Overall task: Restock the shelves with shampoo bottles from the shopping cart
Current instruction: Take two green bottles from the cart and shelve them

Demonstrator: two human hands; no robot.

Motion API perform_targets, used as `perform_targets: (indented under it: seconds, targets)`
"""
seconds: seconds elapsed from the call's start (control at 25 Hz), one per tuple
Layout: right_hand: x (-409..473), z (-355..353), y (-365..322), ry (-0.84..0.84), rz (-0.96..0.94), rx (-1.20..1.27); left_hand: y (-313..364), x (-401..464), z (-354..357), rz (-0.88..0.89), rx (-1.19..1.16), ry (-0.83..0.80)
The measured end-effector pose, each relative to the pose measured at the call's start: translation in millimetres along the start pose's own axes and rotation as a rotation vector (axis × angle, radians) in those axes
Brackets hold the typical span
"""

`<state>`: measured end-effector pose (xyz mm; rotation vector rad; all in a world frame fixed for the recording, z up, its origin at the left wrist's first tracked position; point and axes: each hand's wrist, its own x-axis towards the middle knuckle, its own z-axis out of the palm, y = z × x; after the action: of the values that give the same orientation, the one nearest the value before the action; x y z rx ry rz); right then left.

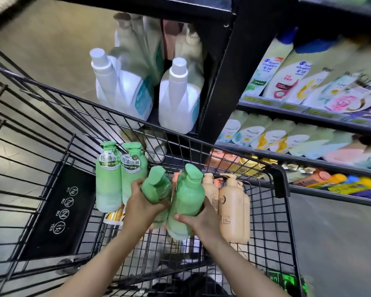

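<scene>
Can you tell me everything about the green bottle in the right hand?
The green bottle looks like smooth, matte plastic, with a darker green pump cap on top. Its label faces away. It is tilted, held above the cart. The right hand grips its lower half, fingers curled round it. It sits close beside the left hand's bottle.
</scene>
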<state>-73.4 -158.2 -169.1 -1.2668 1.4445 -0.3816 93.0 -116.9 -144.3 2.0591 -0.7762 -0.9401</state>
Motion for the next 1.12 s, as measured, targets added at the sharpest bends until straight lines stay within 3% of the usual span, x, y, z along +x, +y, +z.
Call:
perform_targets:
  seconds: [0.28, 0.56, 0.8, 1.12]
  targets:
    - [-70, -62, -47, -0.013, -0.028, 0.14, 66, -67, -43, 0.085, -0.022, -0.099]
    - [-153, -163, -97, 0.204, -0.164, 0.209, 179, -136, -51, 0.396, 0.029, -0.207]
    - [-205, -253, -105, 0.351, -0.234, 0.342, 259, -187, -9, 0.484, 0.001, -0.314]
    - [-251, -398, -71, 0.397, -0.324, 0.325, 339, -275, 99, 0.573, -0.11, -0.318]
